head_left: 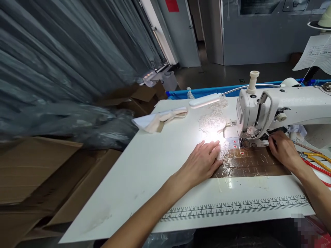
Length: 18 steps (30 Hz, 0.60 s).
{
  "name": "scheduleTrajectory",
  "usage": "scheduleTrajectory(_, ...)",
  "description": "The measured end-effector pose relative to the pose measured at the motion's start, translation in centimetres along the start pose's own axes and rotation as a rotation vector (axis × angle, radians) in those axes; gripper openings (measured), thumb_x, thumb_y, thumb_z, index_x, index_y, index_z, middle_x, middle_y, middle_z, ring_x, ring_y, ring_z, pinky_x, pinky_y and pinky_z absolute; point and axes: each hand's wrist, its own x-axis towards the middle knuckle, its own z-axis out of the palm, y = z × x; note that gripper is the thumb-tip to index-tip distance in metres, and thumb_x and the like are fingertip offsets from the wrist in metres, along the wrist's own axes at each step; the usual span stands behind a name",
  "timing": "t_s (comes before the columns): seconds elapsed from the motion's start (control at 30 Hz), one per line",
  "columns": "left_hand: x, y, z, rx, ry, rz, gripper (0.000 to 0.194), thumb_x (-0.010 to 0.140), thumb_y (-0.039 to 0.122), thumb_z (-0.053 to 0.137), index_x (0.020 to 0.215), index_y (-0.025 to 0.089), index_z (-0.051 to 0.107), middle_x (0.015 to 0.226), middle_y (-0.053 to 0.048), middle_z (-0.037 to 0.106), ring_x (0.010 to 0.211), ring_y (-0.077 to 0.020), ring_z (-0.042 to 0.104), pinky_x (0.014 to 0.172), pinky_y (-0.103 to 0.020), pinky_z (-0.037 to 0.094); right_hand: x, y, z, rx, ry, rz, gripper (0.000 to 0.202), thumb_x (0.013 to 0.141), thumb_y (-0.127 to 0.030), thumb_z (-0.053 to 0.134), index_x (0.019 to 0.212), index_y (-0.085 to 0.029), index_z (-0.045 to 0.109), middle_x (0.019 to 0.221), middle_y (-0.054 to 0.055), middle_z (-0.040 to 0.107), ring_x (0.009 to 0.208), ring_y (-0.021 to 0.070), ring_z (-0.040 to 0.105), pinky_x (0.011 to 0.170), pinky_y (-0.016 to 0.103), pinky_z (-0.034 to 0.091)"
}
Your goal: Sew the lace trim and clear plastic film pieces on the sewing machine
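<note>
White lace fabric lies on the sewing table left of the needle area, brightly lit by a lamp. My left hand rests flat on the lace's near end, fingers spread, at the edge of a brown taped plate. On the right, my right hand is beside the base of the white sewing machine, just right of the presser foot. Its fingers are bent, and their tips are partly hidden by the machine's parts. Whether it grips anything does not show.
A folded cloth with paper lies at the table's far left. Yellow-handled and red-handled tools are right of my right hand. A printed ruler runs along the front edge. Cardboard boxes stand left of the table.
</note>
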Motion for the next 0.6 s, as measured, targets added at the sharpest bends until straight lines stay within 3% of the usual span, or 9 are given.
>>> scheduleTrajectory(0.07, -0.8, 0.0, 0.1, -0.025, 0.032, 0.008, 0.027, 0.096, 0.029, 0.052, 0.120, 0.017, 0.047, 0.131, -0.016, 0.059, 0.120, -0.0282, 0.057, 0.101, -0.054, 0.046, -0.2, -1.3, -0.9, 0.182, -0.073, 0.196, 0.028, 0.091, -0.039, 0.037, 0.072, -0.024, 0.051, 0.071, 0.010, 0.063, 0.067, 0.0238, 0.063, 0.063, 0.036, 0.051)
scheduleTrajectory(0.13, -1.4, 0.1, 0.3, -0.063, 0.055, 0.028, 0.029, 0.096, 0.029, 0.052, 0.122, 0.018, 0.047, 0.130, -0.015, 0.060, 0.119, -0.0272, 0.058, 0.101, -0.053, 0.048, -0.7, -2.5, -1.7, 0.358, -0.246, 0.373, 0.030, 0.092, -0.044, 0.035, 0.074, -0.025, 0.049, 0.058, 0.003, 0.060, 0.052, 0.0206, 0.060, 0.052, 0.032, 0.049)
scheduleTrajectory(0.2, -1.9, 0.0, 0.6, -0.093, 0.078, 0.043, 0.031, 0.096, 0.029, 0.052, 0.124, 0.017, 0.047, 0.130, -0.014, 0.061, 0.119, -0.0268, 0.059, 0.100, -0.051, 0.050, -1.6, -3.8, -2.1, 0.425, -0.363, 0.401, 0.032, 0.093, -0.047, 0.033, 0.075, -0.026, 0.050, 0.052, 0.001, 0.059, 0.044, 0.0186, 0.056, 0.045, 0.029, 0.045)
scheduleTrajectory(0.33, -2.4, -0.2, 1.3, -0.118, 0.136, 0.042, 0.030, 0.097, 0.028, 0.051, 0.123, 0.014, 0.051, 0.127, -0.016, 0.062, 0.113, -0.0265, 0.062, 0.093, -0.047, 0.054, -3.5, -6.2, -1.6, 0.284, -0.375, 0.130, 0.044, 0.095, -0.047, 0.029, 0.070, -0.023, 0.056, 0.059, 0.003, 0.064, 0.049, 0.0183, 0.059, 0.045, 0.028, 0.041)
scheduleTrajectory(0.43, -2.4, -0.2, 1.6, -0.114, 0.163, 0.033, 0.022, 0.097, 0.026, 0.050, 0.113, 0.013, 0.058, 0.117, -0.014, 0.067, 0.098, -0.0244, 0.066, 0.079, -0.041, 0.057, -4.0, -7.9, -0.2, 0.069, -0.301, -0.069, 0.040, 0.099, -0.041, 0.032, 0.097, -0.021, 0.066, 0.081, 0.007, 0.072, 0.063, 0.0201, 0.066, 0.051, 0.029, 0.044)
scheduleTrajectory(0.5, -2.5, 0.0, 1.6, -0.097, 0.178, 0.027, 0.018, 0.098, 0.024, 0.048, 0.105, 0.013, 0.062, 0.109, -0.012, 0.069, 0.088, -0.0221, 0.066, 0.073, -0.039, 0.057, -3.8, -8.8, 1.0, -0.141, -0.248, -0.148, 0.038, 0.100, -0.036, 0.034, 0.117, -0.018, 0.063, 0.095, 0.011, 0.071, 0.066, 0.0211, 0.067, 0.050, 0.028, 0.042)
scheduleTrajectory(0.6, -2.6, 0.2, 1.6, -0.081, 0.212, 0.025, 0.020, 0.099, 0.021, 0.045, 0.102, 0.013, 0.063, 0.106, -0.011, 0.070, 0.084, -0.0205, 0.065, 0.072, -0.038, 0.056, -2.8, -9.9, 2.6, -0.413, -0.291, -0.185, 0.038, 0.101, -0.029, 0.035, 0.125, -0.013, 0.060, 0.093, 0.015, 0.069, 0.058, 0.0206, 0.065, 0.043, 0.028, 0.035)
